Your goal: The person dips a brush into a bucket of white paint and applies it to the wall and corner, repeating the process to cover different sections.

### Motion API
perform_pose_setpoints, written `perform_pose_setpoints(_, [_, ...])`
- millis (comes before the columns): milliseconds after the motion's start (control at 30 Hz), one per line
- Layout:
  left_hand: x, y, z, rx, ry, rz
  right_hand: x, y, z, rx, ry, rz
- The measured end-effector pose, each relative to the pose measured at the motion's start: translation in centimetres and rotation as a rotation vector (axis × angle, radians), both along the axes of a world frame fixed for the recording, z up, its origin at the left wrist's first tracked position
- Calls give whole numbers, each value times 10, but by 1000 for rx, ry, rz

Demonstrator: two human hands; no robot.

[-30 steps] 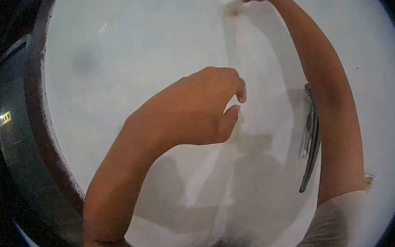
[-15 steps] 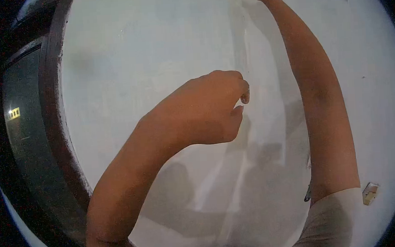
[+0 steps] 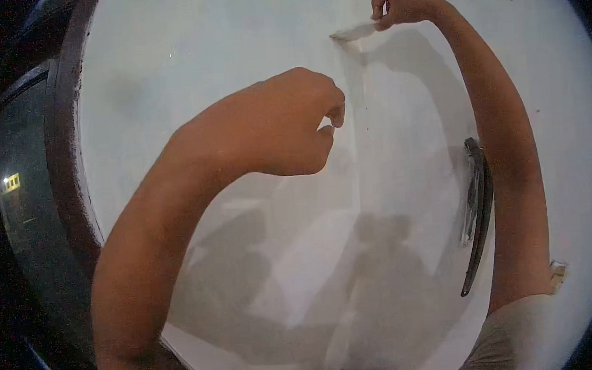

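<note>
My right hand (image 3: 403,3) is raised at the upper right, its fingers closed on a pale paintbrush (image 3: 358,32). The brush points left, and its darker tip is at the white wall (image 3: 232,26), close to the vertical inner corner. My left hand (image 3: 292,121) is held up in front of the wall near the middle of the view, back of the hand toward me. Its fingers curl in and the thumb comes close to the index finger, with a small gap showing wall between them. Nothing is visible in it; the palm side is hidden.
A long dark curved object (image 3: 478,221) hangs against the wall beside my right forearm. Partly behind that arm is a small wall box (image 3: 558,277). A dark door frame (image 3: 65,131) edges the wall on the left. Shadows of my arms fall across the wall.
My right hand and the paintbrush have come down into full view from the top edge. My left hand sits higher and further left, with thumb and finger closer together. The dark curved object is now more exposed.
</note>
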State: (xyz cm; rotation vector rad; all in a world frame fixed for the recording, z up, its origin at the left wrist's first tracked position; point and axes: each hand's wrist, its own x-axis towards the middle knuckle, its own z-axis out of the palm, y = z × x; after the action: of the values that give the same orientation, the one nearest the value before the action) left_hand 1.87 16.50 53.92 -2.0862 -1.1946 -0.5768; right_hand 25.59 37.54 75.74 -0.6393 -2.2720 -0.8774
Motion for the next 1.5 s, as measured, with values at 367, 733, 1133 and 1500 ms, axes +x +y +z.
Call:
perform_pose_setpoints(367, [-50, -47, 33, 6, 109, -15, -41, -46, 43, 348, 210, -165])
perform_pose_setpoints(733, [-72, -40, 60, 151, 161, -221, -72, -37, 150, 630, 427, -165])
perform_pose_setpoints(1133, [-51, -56, 57, 75, 237, -144, -77, 29, 93, 656, 382, 242])
perform_pose_setpoints(1500, [-48, -56, 49, 21, 226, -113, -26, -70, 31, -108, 155, -117])
